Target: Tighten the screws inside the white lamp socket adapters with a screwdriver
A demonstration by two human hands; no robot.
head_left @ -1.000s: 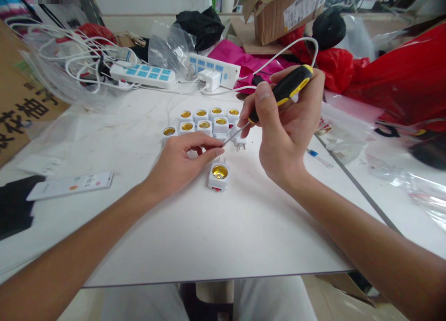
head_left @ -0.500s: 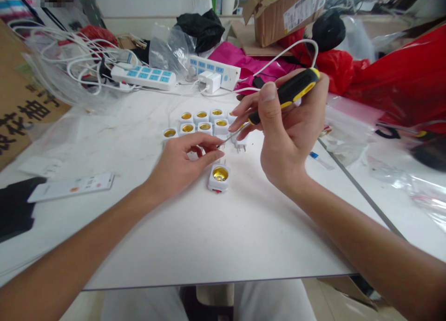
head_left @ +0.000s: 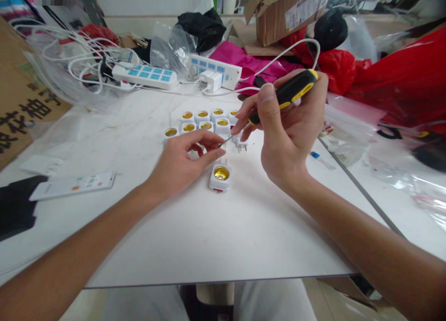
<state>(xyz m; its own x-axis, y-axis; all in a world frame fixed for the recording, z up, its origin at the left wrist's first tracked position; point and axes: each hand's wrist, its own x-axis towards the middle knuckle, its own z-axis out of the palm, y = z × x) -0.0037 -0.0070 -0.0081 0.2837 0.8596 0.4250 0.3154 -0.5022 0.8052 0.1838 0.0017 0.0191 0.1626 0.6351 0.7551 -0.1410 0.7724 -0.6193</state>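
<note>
My right hand (head_left: 287, 130) grips a black-and-yellow screwdriver (head_left: 285, 94), its thin shaft slanting down-left. The tip meets the fingertips of my left hand (head_left: 183, 160), which are pinched together on something too small to make out. Just below the hands a single white lamp socket with a brass inside (head_left: 220, 177) lies on the white table (head_left: 195, 232). Behind the hands stands a cluster of several more white sockets (head_left: 202, 121), and a white plug piece (head_left: 240, 143) lies beside them.
Two white power strips with blue outlets (head_left: 144, 75) (head_left: 216, 70) and tangled white cables lie at the back. A cardboard box (head_left: 285, 12), red and pink bags (head_left: 400, 75), a white card (head_left: 73, 185) at the left and a small blue-tipped item (head_left: 318, 157) at the right surround the work spot.
Both hands stay almost in place. The screwdriver handle has shifted slightly to the right, and its tip stays at my left fingertips.
</note>
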